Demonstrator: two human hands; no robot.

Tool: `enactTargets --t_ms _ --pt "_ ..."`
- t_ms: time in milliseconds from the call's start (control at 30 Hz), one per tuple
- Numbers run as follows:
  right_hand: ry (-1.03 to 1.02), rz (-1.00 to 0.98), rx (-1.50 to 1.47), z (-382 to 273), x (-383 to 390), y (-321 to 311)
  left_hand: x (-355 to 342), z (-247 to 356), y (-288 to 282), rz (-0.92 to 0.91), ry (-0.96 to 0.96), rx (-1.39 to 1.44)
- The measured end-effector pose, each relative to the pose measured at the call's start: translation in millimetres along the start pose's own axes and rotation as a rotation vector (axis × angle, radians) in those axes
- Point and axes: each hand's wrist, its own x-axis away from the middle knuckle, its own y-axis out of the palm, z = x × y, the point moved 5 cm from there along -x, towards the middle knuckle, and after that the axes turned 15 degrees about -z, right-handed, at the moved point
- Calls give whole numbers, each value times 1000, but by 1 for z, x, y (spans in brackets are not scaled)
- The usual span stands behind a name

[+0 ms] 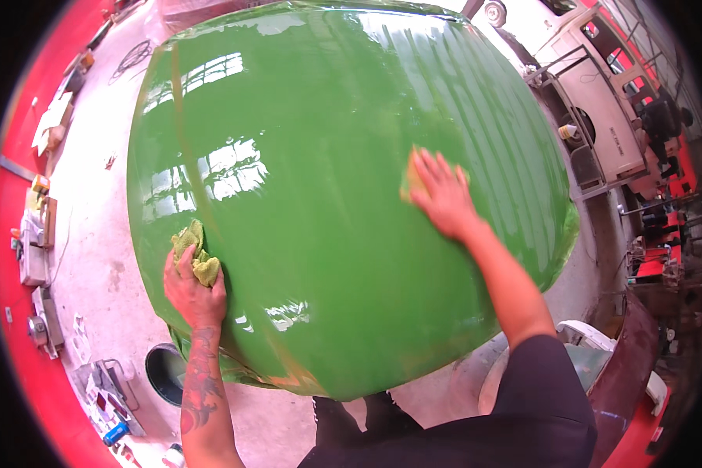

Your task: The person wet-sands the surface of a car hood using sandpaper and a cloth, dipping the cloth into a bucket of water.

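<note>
- Right hand (444, 195): fingers slightly spread and laid over a flat, yellow-orange pad (410, 186), which rests on the panel right of centre. The pad is largely covered by the hand; its material cannot be told with certainty.
- Left hand (193, 288): fingers curled around a crumpled, yellow-green textile cloth (189, 236), bunched at the panel's left side.
- Technique: the step appears to be rubbing with the pad and wiping with the cloth. Pressure should be spread evenly across the fingers; overlapping, straight passes should suit the curve. A fingertip digging in could mark the finish.
- Surface: the large, glossy, convex green panel (327, 203) lies directly in front of the person, beneath both hands. Pale streaks run along its right side, bright reflections break up its left, and a thin brownish line runs lengthwise near the left edge.
- Room: a dark round tub (165, 374) stands on the pale floor (90, 249) by the near left corner. A red wall (23, 265) lies beyond, at left. At right stands a beige, box-like body section (612, 144); nearer is a curved maroon panel (630, 355).
</note>
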Motion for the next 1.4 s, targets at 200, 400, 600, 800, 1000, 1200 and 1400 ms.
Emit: enactTargets --t_ms 200,400,600,800,1000,1200,1400 --pt "136 -31 -120 -7 -148 -40 1 -1 2 4 6 24" --pt "-185 -16 50 -70 55 7 1 0 -4 -4 -1 26" --pt "-350 -191 21 -104 160 35 0 -1 -7 -11 -16 38" --pt "-205 -4 87 -98 -83 -28 1 -4 -4 -25 -17 40" --pt "-153 -14 -5 -113 -147 -22 2 -7 0 -47 -22 52" --pt "-431 -452 248 -203 128 32 2 -11 -2 -54 -56 76" --pt "-530 -130 229 -195 10 6 3 -14 -2 -56 -64 97"
